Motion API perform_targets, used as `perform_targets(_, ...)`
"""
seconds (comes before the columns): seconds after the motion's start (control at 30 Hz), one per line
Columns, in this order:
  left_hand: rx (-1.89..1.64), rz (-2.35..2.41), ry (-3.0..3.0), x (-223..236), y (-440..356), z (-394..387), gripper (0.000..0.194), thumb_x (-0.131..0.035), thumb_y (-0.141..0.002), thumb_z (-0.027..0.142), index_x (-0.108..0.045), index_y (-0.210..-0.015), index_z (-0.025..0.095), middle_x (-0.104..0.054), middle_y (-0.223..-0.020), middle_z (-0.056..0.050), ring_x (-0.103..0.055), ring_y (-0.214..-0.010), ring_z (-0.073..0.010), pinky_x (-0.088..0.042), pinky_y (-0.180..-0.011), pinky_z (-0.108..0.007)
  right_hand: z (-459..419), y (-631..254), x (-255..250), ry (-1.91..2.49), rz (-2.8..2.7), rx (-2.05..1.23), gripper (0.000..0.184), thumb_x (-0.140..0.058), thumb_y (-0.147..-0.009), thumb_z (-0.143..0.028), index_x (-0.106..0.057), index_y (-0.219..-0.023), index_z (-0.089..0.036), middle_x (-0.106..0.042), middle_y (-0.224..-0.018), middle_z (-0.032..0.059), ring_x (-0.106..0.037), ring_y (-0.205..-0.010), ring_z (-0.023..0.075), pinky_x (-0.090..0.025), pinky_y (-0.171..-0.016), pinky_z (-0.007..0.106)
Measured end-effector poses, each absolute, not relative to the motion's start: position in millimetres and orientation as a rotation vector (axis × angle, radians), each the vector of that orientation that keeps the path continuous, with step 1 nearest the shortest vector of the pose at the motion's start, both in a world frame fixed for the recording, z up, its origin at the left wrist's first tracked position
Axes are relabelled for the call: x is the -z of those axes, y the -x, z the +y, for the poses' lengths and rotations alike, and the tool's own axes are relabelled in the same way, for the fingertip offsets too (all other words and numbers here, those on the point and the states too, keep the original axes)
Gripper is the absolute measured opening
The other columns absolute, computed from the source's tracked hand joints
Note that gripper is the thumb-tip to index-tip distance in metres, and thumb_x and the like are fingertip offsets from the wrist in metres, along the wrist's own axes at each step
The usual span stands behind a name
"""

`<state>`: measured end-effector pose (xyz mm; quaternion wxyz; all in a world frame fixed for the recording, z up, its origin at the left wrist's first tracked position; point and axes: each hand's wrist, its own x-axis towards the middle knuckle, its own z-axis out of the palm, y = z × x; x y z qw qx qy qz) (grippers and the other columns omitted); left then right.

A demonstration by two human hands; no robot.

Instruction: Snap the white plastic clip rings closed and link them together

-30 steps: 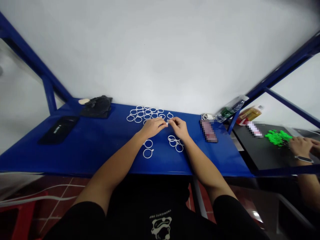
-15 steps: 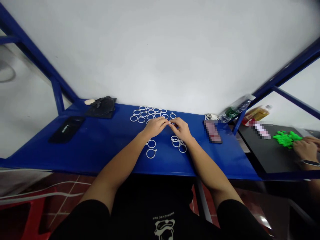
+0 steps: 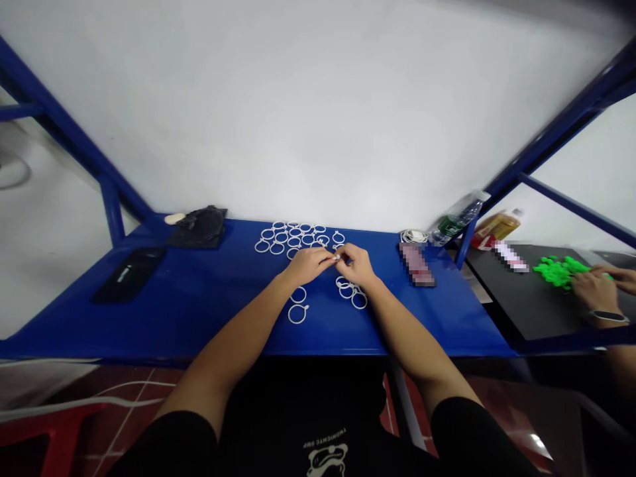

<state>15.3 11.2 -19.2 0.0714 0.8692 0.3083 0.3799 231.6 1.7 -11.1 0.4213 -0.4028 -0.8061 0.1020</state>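
My left hand (image 3: pixel 311 265) and my right hand (image 3: pixel 355 266) meet above the middle of the blue table (image 3: pixel 223 298). Both are closed in a pinch, fingertips nearly touching. A small white piece (image 3: pixel 337 257) shows between them; most of it is hidden by the fingers. Behind the hands lies a spread group of white rings (image 3: pixel 262 252), each with a small eyelet, some overlapping. Two more rings (image 3: pixel 297 323) lie nearer me, beside my left wrist. Under my right wrist a few rings (image 3: pixel 359 309) overlap in a small cluster.
On the left are a black pouch (image 3: pixel 129 275) and a crumpled black bag (image 3: pixel 199 227). Toward the right lie a phone (image 3: pixel 417 265), a coiled white cable (image 3: pixel 413 236) and a plastic bottle (image 3: pixel 454 222). Another person's hands (image 3: pixel 593 288) handle green pieces (image 3: pixel 556 271) on a dark table.
The camera view has shifted slightly. My hands stay together, pinching the small white piece, with only small finger movements. The rings lie as before; the other person's hands have moved among the green pieces.
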Motion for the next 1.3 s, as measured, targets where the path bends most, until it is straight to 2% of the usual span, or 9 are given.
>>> perform_targets(0.1,-1.089,0.907,-2.634,19,-16,11,0.022,-0.062,-0.11,0.033,-0.079,-0.102,0.022,-0.079,-0.094,-0.004,-0.074,-0.085,-0.017,-0.055,-0.078,-0.029,4,-233,11,0.942,-2.023,-0.25,0.01,-0.059,-0.085,-0.019,-0.066,-0.08,-0.023,-0.072,-0.08,0.0031,-0.067,-0.075,0.0188,-0.053,-0.073,0.031)
perform_targets(0.17,-1.089,0.961,-2.607,18,-13,13,0.021,-0.062,-0.11,0.033,-0.08,-0.106,0.022,-0.079,-0.099,-0.004,-0.074,-0.088,-0.0175,-0.055,-0.08,-0.03,4,-233,9,0.911,-2.023,-0.245,0.013,-0.057,-0.088,-0.019,-0.069,-0.087,-0.023,-0.076,-0.09,0.0049,-0.07,-0.081,0.0197,-0.056,-0.079,0.033)
perform_targets(0.3,-0.99,1.06,-2.542,15,0,20,0.02,-0.065,-0.108,0.034,-0.081,-0.106,0.023,-0.077,-0.11,-0.005,-0.073,-0.097,-0.0192,-0.057,-0.084,-0.032,2,-234,5,1.008,-2.046,-0.304,0.041,-0.063,-0.092,-0.022,-0.069,-0.133,-0.022,-0.077,-0.124,0.0106,-0.068,-0.075,0.0175,-0.059,-0.077,0.035)
perform_targets(0.37,-0.898,1.061,-2.532,16,6,25,0.018,-0.067,-0.106,0.034,-0.082,-0.103,0.024,-0.075,-0.115,-0.006,-0.073,-0.1,-0.0198,-0.058,-0.086,-0.033,3,-236,3,1.086,-2.089,-0.378,0.051,-0.066,-0.092,-0.024,-0.065,-0.143,-0.021,-0.077,-0.124,0.0104,-0.067,-0.072,0.0171,-0.058,-0.075,0.035)
perform_targets(0.67,-0.638,1.194,-2.469,27,22,39,0.01,-0.076,-0.098,0.031,-0.084,-0.094,0.025,-0.074,-0.101,-0.005,-0.07,-0.093,-0.0212,-0.054,-0.082,-0.033,4,-253,-18,1.186,-2.26,-0.532,0.008,-0.073,-0.091,-0.025,-0.078,-0.096,-0.021,-0.08,-0.091,0.0025,-0.069,-0.078,0.0172,-0.051,-0.074,0.03)
perform_targets(0.83,-0.621,1.265,-2.46,26,34,46,0.018,-0.08,-0.094,0.038,-0.082,-0.083,0.024,-0.075,-0.093,-0.006,-0.068,-0.082,-0.0207,-0.051,-0.073,-0.032,-1,-269,-30,1.32,-2.345,-0.776,0.023,-0.089,-0.08,-0.033,-0.079,-0.098,-0.023,-0.079,-0.089,0.0003,-0.069,-0.073,0.0154,-0.049,-0.066,0.028)
perform_targets(0.97,-0.641,1.303,-2.485,29,40,51,0.023,-0.079,-0.093,0.039,-0.079,-0.077,0.023,-0.075,-0.087,-0.005,-0.067,-0.077,-0.0197,-0.05,-0.069,-0.031,0,-271,-25,1.367,-2.442,-0.86,0.026,-0.091,-0.073,-0.025,-0.08,-0.097,-0.024,-0.08,-0.087,0.0,-0.07,-0.072,0.0165,-0.048,-0.063,0.027)
perform_targets(1.13,-0.752,1.337,-2.461,22,36,44,0.014,-0.083,-0.091,0.036,-0.08,-0.094,0.023,-0.077,-0.103,-0.007,-0.071,-0.093,-0.0231,-0.055,-0.08,-0.035,5,-259,-13,1.354,-2.441,-0.833,0.012,-0.077,-0.078,-0.011,-0.077,-0.08,-0.023,-0.075,-0.074,-0.0019,-0.065,-0.064,0.0143,-0.044,-0.06,0.025)
perform_targets(1.3,-0.803,1.274,-2.46,9,11,23,0.019,-0.076,-0.099,0.036,-0.078,-0.114,0.024,-0.077,-0.117,-0.007,-0.074,-0.104,-0.0251,-0.058,-0.088,-0.038,8,-253,-8,1.373,-2.417,-0.639,0.013,-0.074,-0.09,-0.019,-0.075,-0.077,-0.022,-0.074,-0.073,0.0004,-0.062,-0.064,0.0144,-0.04,-0.062,0.026)
